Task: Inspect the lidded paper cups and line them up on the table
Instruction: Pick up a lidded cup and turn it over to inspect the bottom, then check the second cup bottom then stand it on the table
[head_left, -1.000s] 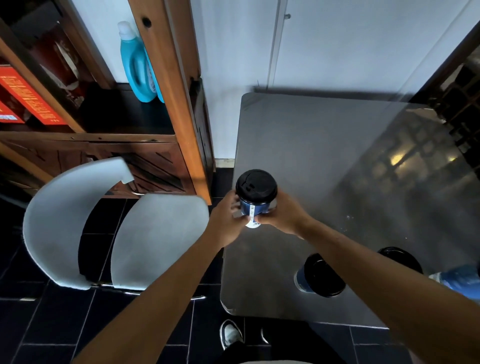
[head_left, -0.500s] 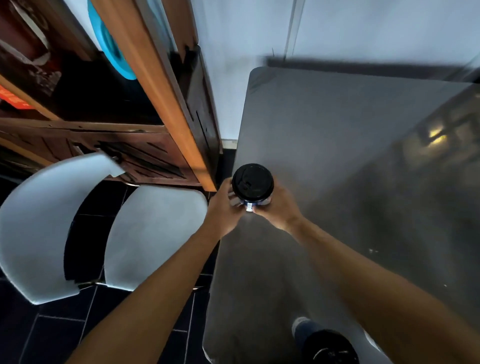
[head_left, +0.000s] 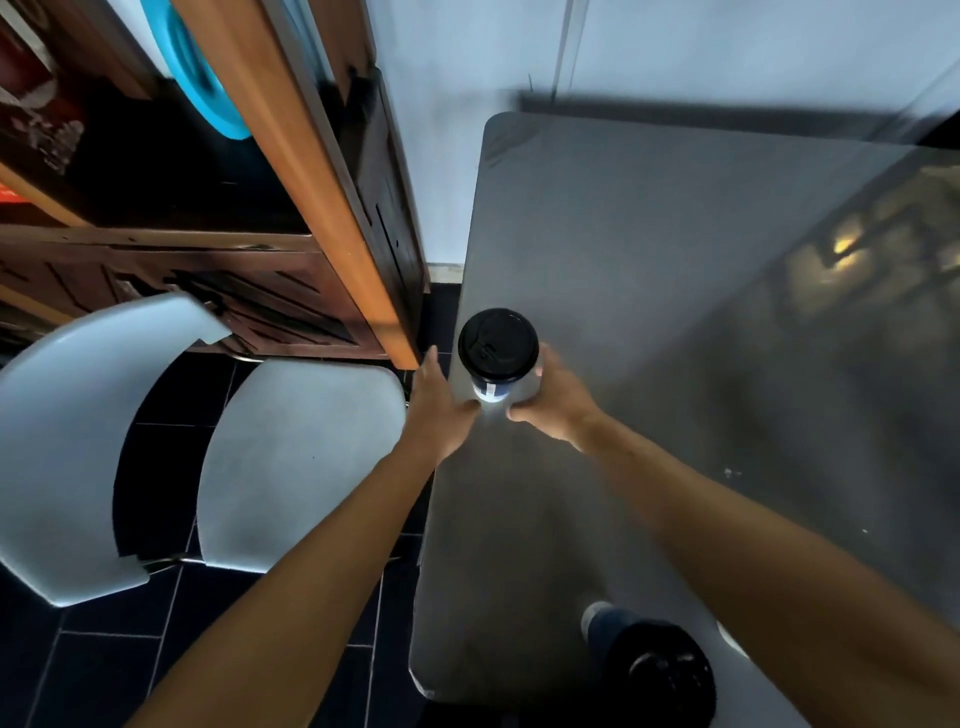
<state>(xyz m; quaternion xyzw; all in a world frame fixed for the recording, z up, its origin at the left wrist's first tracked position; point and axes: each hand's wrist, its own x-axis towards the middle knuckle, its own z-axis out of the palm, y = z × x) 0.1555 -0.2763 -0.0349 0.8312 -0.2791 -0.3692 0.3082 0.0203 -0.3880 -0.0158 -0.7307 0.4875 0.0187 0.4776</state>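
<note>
A blue paper cup with a black lid (head_left: 497, 347) stands upright at the left edge of the grey table (head_left: 675, 249). My right hand (head_left: 551, 401) wraps the cup's lower right side. My left hand (head_left: 439, 410) is on the left, its fingertips touching the cup's base and its thumb lifted clear of the cup wall. A second lidded paper cup (head_left: 658, 670), blue with a black lid, stands on the table's near part by my right forearm.
A white chair (head_left: 301, 457) stands left of the table over a dark tiled floor. A wooden shelf unit (head_left: 322, 197) rises close to the table's left edge, with a blue bottle (head_left: 208, 88) on it. A white wall lies behind.
Both hands carried the cup a little forward and lowered it to the table's left edge. My left thumb has come off the cup. The view tilted, so the other cups slid down or out of frame.
</note>
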